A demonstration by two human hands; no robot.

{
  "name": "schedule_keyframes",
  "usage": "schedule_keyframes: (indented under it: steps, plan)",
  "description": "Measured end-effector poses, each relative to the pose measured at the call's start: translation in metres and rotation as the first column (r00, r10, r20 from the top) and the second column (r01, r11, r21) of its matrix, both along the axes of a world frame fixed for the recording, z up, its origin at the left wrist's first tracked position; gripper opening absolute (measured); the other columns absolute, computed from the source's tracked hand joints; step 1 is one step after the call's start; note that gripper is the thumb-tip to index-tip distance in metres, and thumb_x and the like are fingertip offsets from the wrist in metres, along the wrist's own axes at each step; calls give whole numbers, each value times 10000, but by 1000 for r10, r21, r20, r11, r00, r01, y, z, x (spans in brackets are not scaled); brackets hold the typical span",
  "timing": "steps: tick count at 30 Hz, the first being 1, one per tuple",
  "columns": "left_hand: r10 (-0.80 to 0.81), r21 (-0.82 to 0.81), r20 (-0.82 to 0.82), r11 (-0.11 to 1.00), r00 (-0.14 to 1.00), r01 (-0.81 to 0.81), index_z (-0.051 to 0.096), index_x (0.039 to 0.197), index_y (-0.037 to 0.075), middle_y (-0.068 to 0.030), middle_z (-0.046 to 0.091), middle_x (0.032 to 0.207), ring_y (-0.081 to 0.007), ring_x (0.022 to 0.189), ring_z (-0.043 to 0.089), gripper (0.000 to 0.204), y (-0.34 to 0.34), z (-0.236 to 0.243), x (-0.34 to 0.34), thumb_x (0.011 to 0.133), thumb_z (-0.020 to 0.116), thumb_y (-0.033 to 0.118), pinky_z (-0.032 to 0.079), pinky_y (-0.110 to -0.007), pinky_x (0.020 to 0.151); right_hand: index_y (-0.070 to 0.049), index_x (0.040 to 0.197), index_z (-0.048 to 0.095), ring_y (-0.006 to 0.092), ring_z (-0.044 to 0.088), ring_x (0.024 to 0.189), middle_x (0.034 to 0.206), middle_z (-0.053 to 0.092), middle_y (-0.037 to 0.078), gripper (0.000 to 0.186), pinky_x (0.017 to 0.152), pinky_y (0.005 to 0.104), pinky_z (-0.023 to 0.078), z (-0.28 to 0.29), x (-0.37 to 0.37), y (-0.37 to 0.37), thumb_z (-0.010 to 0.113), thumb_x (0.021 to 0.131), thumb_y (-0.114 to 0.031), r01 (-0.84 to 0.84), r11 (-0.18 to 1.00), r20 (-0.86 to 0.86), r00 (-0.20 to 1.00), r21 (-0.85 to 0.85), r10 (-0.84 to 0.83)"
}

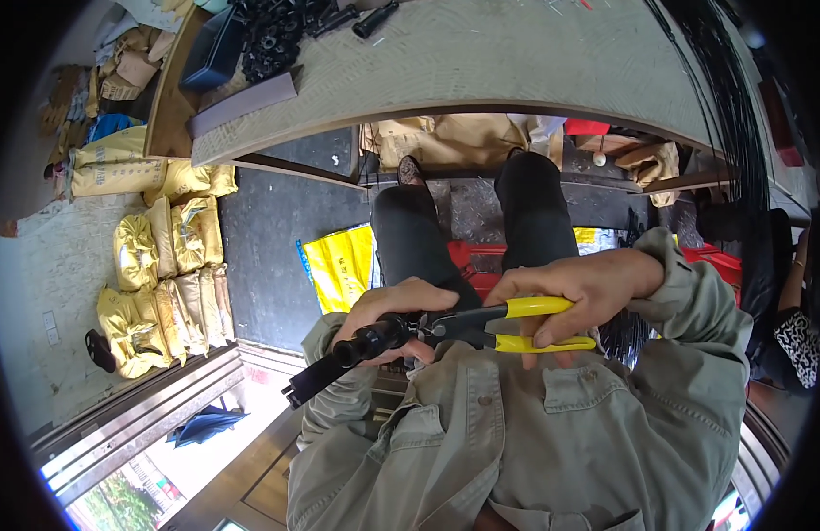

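Tube [346, 352]: black, partly glossy, stepped, notched outer end
Tube spot: before jacket [481, 434], at pliers' [518, 308] head
Pliers: dark head, yellow grips [551, 306] parted
Left hand [394, 303]: curled around tube
Right hand [596, 281]: wrapped over both grips

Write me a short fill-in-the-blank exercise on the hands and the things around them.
1. The right hand grips pliers whose handle sleeves are ____.
2. The ____ hand holds a black cylindrical part.
3. In the picture, the heaped small black parts lie to the ____ of the dark blue bin.

Missing words: yellow; left; right.
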State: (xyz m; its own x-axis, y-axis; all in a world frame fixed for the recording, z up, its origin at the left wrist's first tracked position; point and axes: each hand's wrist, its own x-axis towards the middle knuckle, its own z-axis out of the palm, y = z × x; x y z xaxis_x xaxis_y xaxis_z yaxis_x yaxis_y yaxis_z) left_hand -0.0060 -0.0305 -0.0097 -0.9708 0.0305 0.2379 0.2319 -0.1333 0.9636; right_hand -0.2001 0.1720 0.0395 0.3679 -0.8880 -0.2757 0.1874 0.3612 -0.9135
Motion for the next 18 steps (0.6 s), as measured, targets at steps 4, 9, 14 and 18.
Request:
schedule_keyframes:
  steps: [4, 9, 14, 18]
  plan:
    - [262, -80, 69, 963, 963, -256, 550, 1157, -17, -101, 586, 1071, -176, 921, 573, 652, 11, 6, 7, 677, 781, 359, 445, -300, 800, -43, 1255, 453, 254, 579, 884, 1116, 517, 131, 564, 713, 364, 480, 7, 2, -3, 675, 788, -269, -101, 851, -649, 694, -516, -311]
    - [428, -95, 163, 904, 889, -418, 524, 1169, -27, -96, 555, 1095, -166, 931, 545, 616, 24, -1, 13, 766, 727, 392, 422, -285, 821, -46, 971, 607, 241, 540, 904, 1073, 506, 116, 217, 744, 376, 461, -1, 18, -7, 586, 785, -157, -210, 765, -787, 39, -609, -616]
    - [495, -106, 97, 868, 863, -486, 490, 1173, -55, -105, 542, 1080, -157, 910, 532, 610, 23, -3, 10, 823, 673, 409, 427, -280, 797, -49, 911, 631, 233, 542, 835, 1033, 517, 119, 194, 698, 363, 447, -16, 9, -6, 618, 767, -177, -258, 707, -716, -76, -658, -694]
    - [587, -145, 127, 808, 799, -570, 504, 1124, -49, -95, 556, 977, -141, 795, 543, 762, 25, -2, 5, 779, 554, 629, 437, -255, 696, -75, 873, 650, 226, 546, 764, 945, 538, 95, 200, 658, 354, 438, -31, 21, -16, 664, 737, -222, -138, 689, -691, -36, -712, -722]
